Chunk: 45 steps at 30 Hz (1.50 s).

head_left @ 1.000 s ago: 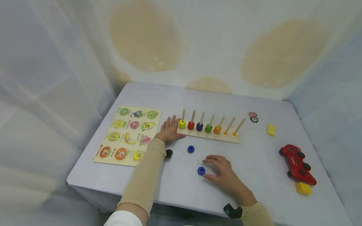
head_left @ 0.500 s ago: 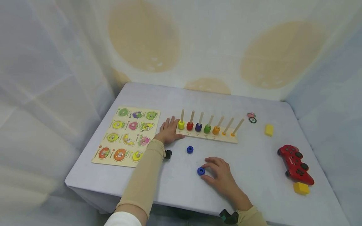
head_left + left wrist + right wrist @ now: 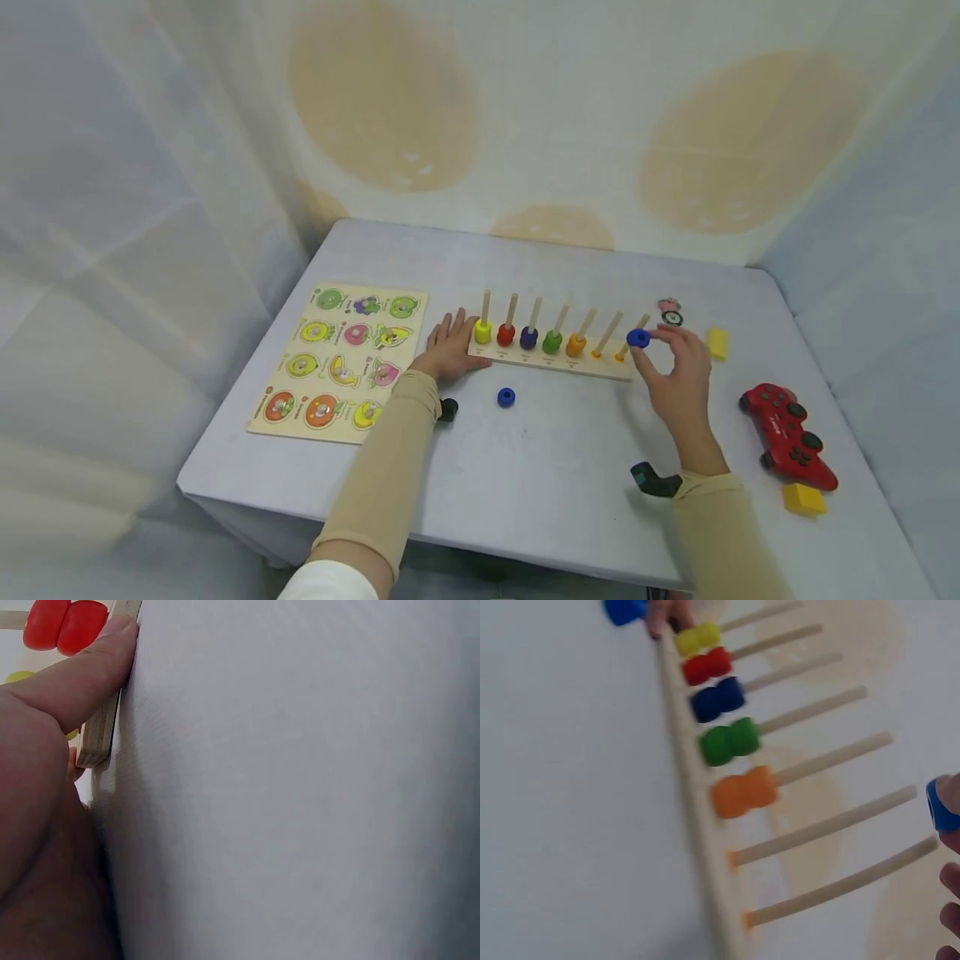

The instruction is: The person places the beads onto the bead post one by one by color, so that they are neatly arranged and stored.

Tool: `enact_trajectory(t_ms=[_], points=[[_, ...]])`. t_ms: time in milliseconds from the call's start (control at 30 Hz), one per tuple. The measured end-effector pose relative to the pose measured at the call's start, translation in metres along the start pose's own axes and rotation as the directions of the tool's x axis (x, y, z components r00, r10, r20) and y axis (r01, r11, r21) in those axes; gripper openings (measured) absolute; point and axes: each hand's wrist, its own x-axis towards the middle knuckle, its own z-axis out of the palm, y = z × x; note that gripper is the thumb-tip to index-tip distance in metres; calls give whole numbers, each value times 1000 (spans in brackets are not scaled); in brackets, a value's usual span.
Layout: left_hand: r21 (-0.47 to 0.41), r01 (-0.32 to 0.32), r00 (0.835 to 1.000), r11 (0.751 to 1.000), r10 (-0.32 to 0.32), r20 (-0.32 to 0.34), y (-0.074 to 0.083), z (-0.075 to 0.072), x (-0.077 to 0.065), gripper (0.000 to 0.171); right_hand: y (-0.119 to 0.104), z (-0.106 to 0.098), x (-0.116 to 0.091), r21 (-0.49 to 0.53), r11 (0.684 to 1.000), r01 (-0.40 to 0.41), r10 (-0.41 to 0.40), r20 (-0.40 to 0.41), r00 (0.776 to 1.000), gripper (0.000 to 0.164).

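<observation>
A wooden peg board (image 3: 555,358) carries a row of upright pegs, with yellow, red, dark blue, green and orange beads on separate pegs. The two pegs at its right end bear no beads. My left hand (image 3: 447,348) lies against the board's left end, its thumb (image 3: 90,671) along the front edge. Between thumb and fingers, my right hand (image 3: 681,383) pinches a blue ring bead (image 3: 638,337) beside the rightmost peg. In the right wrist view this bead (image 3: 941,806) is off the peg tips. Another blue ring bead (image 3: 506,397) lies in front of the board.
A fruit puzzle board (image 3: 300,425) lies left of my left forearm. At the right are a red game controller (image 3: 787,437), a yellow block (image 3: 804,500) and another yellow block (image 3: 717,343). A small pink and black trinket (image 3: 671,312) lies behind my right hand.
My right hand took hold of the nearer blue bead, lifted it off the table and carried it right and away to the rightmost peg. My left hand stays at the board.
</observation>
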Motion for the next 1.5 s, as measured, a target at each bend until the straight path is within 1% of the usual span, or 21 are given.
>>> enact_trajectory(t_ms=[100, 200, 300, 367, 467, 600, 733, 867, 967, 1033, 1067, 1100, 1133, 1167, 1233, 1300, 1333, 1367, 1400, 1433, 1500], points=[[-13, -12, 1000, 1000, 12, -5, -1, 1, 0, 94, -7, -4, 24, -23, 1000, 3, -3, -5, 1000, 35], [-27, -27, 1000, 999, 27, -3, -1, 3, 0, 94, -14, -3, 37, -67, 998, -21, 25, 50, 998, 36], [-15, -34, 999, 999, 34, 2, -1, 5, 1, 95, -18, -2, 41, -120, 991, -53, 65, 99, 993, 35], [-16, -33, 999, 999, 33, -1, 0, 5, 1, 94, -20, -1, 41, -139, 989, -55, 71, 112, 991, 35], [-17, -22, 1000, 1000, 22, 3, 2, 4, 1, 94, -19, 0, 42, -149, 988, -43, 60, 111, 992, 36], [-44, -19, 1000, 999, 19, 4, 4, 1, -1, 93, -18, 2, 43, -160, 987, -36, 54, 113, 992, 38], [-30, -22, 1000, 999, 22, 4, 2, 2, -2, 94, -18, 2, 41, -162, 986, -41, 59, 113, 992, 37], [-17, -18, 1000, 1000, 18, -2, -1, 4, 0, 94, -20, 7, 34, -110, 994, 13, -4, 80, 997, 34], [-23, -17, 1000, 1000, 17, -5, -1, 3, -2, 94, -23, 16, 27, -57, 990, 125, -123, 50, 991, 32], [-27, -10, 1000, 1000, 10, -1, 0, 1, -2, 94, -28, 24, 21, -60, 974, 218, -214, 64, 975, 31], [-24, -4, 1000, 1000, 4, 1, 0, 1, -2, 94, -31, 30, 17, -70, 962, 265, -259, 83, 962, 30], [-20, 1, 1000, 1000, -1, 2, 0, 0, -2, 94, -35, 35, 13, -85, 947, 309, -298, 118, 947, 29], [-19, 9, 1000, 1000, -8, 4, 0, 0, -2, 94, -40, 40, 9, -99, 933, 346, -327, 172, 929, 29], [-22, 12, 1000, 1000, -12, 3, 0, 0, -2, 94, -45, 46, 4, -110, 918, 382, -350, 231, 908, 28], [-14, 24, 1000, 1000, -24, 4, -1, 0, 0, 94, -53, 58, -5, -123, 893, 433, -364, 368, 855, 28], [-15, 23, 1000, 1000, -22, 3, 0, 0, -1, 94, -60, 70, -14, -130, 876, 465, -349, 496, 795, 29], [-19, 17, 1000, 1000, -17, -1, 0, 0, -2, 94, -62, 76, -18, -132, 872, 472, -335, 543, 770, 30], [-21, 11, 1000, 1000, -11, -6, 0, -1, -2, 94, -64, 81, -22, -138, 868, 476, -320, 578, 751, 30], [-15, 11, 1000, 1000, -11, -3, 0, -1, -2, 94, -65, 86, -25, -140, 868, 476, -307, 601, 738, 31], [-14, 8, 1000, 1000, -8, -3, 1, -1, -2, 94, -66, 90, -28, -142, 869, 475, -300, 611, 732, 30], [-13, 6, 1000, 1000, -6, -3, 2, -2, -3, 94, -68, 97, -32, -144, 874, 464, -289, 613, 735, 28]])
